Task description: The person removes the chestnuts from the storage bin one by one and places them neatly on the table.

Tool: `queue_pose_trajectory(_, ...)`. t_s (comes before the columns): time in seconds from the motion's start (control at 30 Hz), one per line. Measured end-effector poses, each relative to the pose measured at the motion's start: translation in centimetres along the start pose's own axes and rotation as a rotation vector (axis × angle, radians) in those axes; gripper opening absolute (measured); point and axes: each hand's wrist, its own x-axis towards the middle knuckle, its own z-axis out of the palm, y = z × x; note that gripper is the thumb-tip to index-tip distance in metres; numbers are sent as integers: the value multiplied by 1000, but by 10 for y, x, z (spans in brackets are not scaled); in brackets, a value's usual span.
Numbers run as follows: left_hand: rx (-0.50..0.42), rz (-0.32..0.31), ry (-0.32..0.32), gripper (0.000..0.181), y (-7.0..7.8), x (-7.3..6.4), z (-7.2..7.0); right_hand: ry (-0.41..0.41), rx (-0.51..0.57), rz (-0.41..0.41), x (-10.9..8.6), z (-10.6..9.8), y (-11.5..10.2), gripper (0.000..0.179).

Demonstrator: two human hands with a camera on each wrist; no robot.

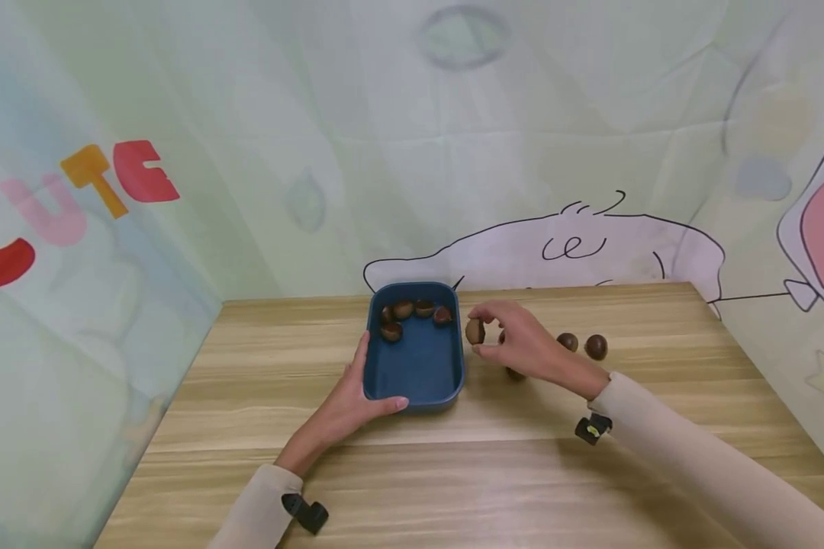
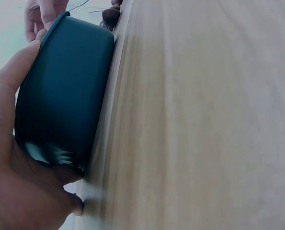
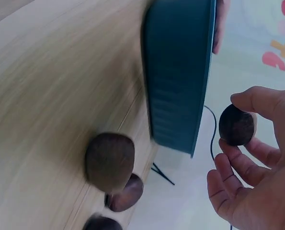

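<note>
A deep blue rectangular box (image 1: 415,366) stands on the table with several brown chestnuts (image 1: 403,309) along its far and left sides. My left hand (image 1: 346,396) grips the near left corner of this box, thumb at the near rim and fingers along the left wall. Just off the box's right rim, my right hand (image 1: 525,343) pinches a chestnut (image 1: 475,332) between thumb and fingertips. The right wrist view shows that chestnut (image 3: 237,125) raised above the table, the other fingers loosely bent below it.
More chestnuts lie on the wooden table (image 1: 398,488) right of the box: two (image 1: 596,347) beyond my right wrist, others partly hidden under my right hand, one (image 1: 515,374) showing below it. A printed cloth backdrop (image 1: 357,152) rises behind the table.
</note>
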Motion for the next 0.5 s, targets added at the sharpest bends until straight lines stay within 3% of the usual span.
queue_pose_trajectory(0.17, -7, -2, 0, 132, -1, 0, 0, 13, 26, 47, -10, -8, 7, 44)
queue_pose_trajectory(0.5, -3, -5, -4, 133, 1, 0, -1, 57, 6, 25, -29, -18, 21, 41)
